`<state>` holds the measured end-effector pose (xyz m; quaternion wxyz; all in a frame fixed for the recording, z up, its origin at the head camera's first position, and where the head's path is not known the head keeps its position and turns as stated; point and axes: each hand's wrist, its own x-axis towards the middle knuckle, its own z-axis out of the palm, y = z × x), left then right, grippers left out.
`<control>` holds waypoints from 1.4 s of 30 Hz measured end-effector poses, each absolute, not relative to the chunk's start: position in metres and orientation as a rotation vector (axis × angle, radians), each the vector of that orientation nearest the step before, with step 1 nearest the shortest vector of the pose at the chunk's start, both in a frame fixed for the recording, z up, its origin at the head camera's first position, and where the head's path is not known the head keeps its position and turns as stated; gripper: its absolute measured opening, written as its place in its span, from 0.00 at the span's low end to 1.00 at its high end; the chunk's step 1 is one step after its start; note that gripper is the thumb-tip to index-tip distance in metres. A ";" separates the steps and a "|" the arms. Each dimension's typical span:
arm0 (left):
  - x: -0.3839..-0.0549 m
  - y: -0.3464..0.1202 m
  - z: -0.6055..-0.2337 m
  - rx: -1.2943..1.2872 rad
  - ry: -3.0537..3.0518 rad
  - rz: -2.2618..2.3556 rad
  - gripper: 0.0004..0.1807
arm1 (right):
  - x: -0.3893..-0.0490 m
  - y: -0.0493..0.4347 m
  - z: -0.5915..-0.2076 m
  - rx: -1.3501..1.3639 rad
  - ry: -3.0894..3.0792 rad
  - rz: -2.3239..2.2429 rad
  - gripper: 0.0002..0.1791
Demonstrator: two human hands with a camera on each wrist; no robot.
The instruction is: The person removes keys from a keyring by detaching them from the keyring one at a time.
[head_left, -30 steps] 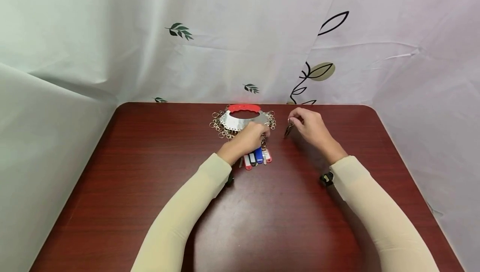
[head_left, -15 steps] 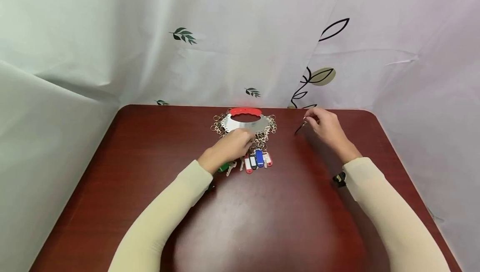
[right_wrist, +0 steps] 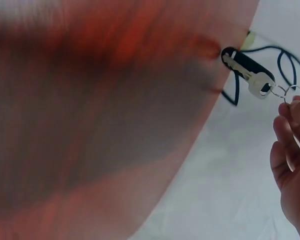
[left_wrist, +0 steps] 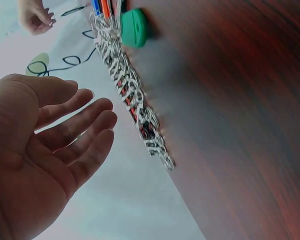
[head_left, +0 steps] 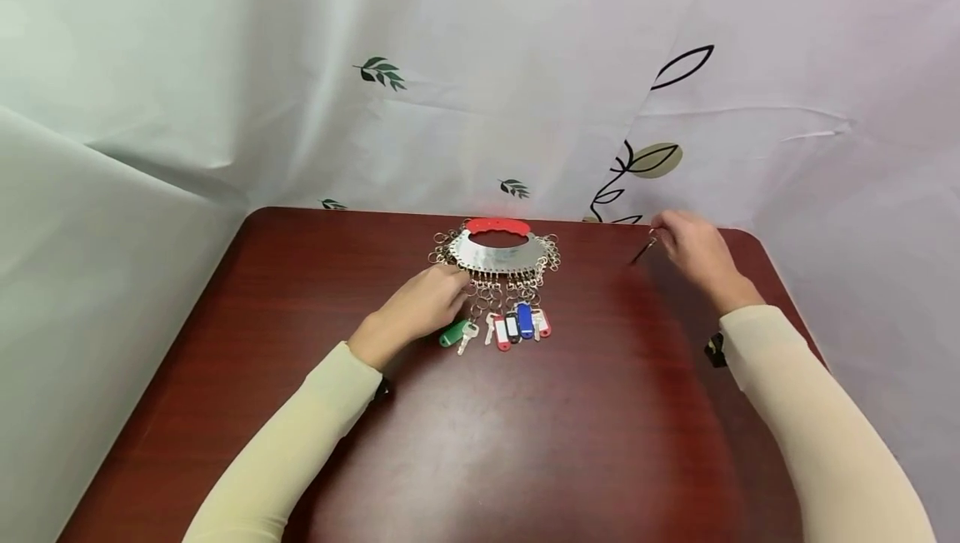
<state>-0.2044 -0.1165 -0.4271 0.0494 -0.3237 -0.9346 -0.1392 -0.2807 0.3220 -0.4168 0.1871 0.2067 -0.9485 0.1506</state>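
A silver metal key holder point(head_left: 498, 257) with a red handle point(head_left: 498, 227) lies on the table, many small hooks and rings along its edge. Keys and tags hang from its front, among them a green tag point(head_left: 453, 333), a blue tag point(head_left: 525, 321) and a silver key point(head_left: 467, 336). My left hand point(left_wrist: 65, 130) is beside the holder's left front, fingers loosely bent and nothing between them. Away to the right, my right hand point(right_wrist: 292, 145) pinches a thin key ring point(right_wrist: 294, 94). From that ring dangle a silver key point(right_wrist: 260, 84) and a black tag point(right_wrist: 247, 64).
The dark red wooden table point(head_left: 480, 443) ends at a back edge just behind the key holder. A white curtain point(head_left: 465, 68) with leaf prints rises behind it and on both sides.
My left hand has drawn back to the left from the holder's front, uncovering the green tag and a key. The right hand has moved further right with its key ring.
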 end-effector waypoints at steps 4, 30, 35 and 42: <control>-0.203 -0.122 -0.427 -0.965 -2.849 -0.410 0.06 | -0.284 0.333 -0.409 0.602 -2.679 0.311 0.05; -0.197 -0.151 -0.432 -0.874 -2.908 -0.410 0.05 | -0.321 0.311 -0.422 0.766 -2.766 0.010 0.08; -0.195 -0.157 -0.431 -0.851 -2.921 -0.403 0.06 | -0.327 0.301 -0.431 0.742 -2.867 0.036 0.06; -0.195 -0.164 -0.433 -0.828 -2.940 -0.418 0.05 | -0.329 0.290 -0.438 0.690 -3.040 0.099 0.08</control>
